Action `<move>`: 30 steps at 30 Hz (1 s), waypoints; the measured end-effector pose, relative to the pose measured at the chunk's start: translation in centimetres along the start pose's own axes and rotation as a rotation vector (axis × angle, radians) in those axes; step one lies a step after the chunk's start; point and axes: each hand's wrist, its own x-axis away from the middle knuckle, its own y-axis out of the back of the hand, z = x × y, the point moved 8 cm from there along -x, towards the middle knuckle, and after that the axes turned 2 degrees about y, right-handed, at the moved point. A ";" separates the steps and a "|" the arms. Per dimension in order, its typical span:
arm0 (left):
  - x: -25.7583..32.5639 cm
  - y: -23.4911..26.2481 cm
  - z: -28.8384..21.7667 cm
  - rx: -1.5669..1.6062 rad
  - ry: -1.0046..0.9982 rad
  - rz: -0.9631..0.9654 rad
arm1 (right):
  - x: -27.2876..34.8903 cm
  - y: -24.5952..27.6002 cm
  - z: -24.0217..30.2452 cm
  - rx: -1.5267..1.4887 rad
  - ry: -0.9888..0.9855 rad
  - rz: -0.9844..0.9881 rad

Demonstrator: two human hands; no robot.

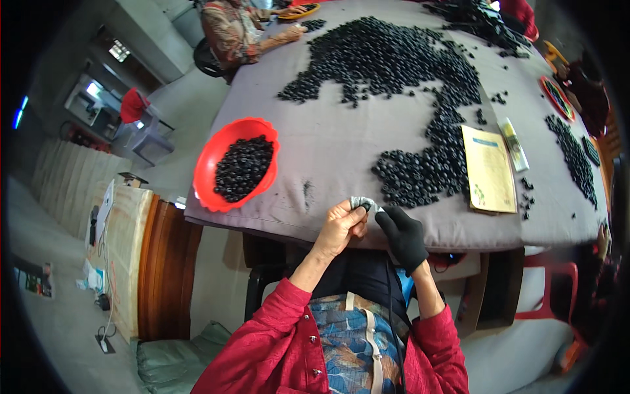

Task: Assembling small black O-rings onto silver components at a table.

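At the table's near edge my bare left hand (340, 228) pinches a small light grey cloth (358, 201). A small round black piece (366, 205) shows at the fold of this cloth, by my left fingertips. My right hand (403, 238), in a black glove, has its fingers closed at the cloth's right end. Just beyond my hands spreads a pile of black ring-shaped pieces (410, 174), which runs back to a larger heap (387, 59). To the left stands a red scalloped bowl (205, 167), partly filled with the same kind of pieces.
A yellow booklet (489, 174) and a white-and-green tube (513, 144) lie right of the near pile. Other people sit around the grey-covered table (315, 138), one with a patterned sleeve (230, 36) at far left. A red-rimmed tray (558, 98) lies at the right.
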 end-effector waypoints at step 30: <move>-8.6 -1.5 -5.0 -1.514 -0.407 -0.250 | -0.1 0.3 -0.4 -0.019 -0.079 -0.012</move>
